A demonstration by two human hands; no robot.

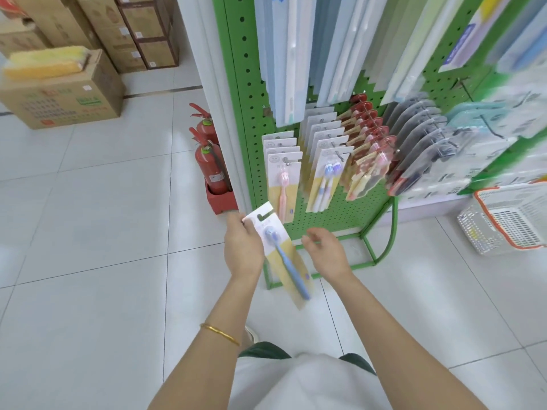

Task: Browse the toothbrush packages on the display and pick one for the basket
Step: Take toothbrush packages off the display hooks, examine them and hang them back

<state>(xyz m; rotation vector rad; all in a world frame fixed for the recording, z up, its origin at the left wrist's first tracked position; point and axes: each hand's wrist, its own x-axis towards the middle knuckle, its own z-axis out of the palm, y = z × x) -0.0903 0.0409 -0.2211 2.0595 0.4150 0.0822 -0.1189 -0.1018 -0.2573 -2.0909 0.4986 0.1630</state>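
Note:
My left hand [243,247] grips a carded toothbrush package [284,255] by its upper left edge; the card is white and yellow with a blue brush, tilted down to the right. My right hand [327,252] hovers just right of the package, fingers loosely curled and holding nothing. Behind the hands stands the green pegboard display [251,113], hung with rows of toothbrush packages: a pink brush [283,184], a blue pair [325,179] and red-topped ones [367,155]. The white basket with an orange rim [503,220] sits on the floor at the right.
Two red fire extinguishers [210,164] stand at the display's left foot. Cardboard boxes [65,96] are stacked at the far left on the white tiled floor [103,232]. Long pale packages [296,54] hang high on the display. The display's green base frame [381,247] juts toward me.

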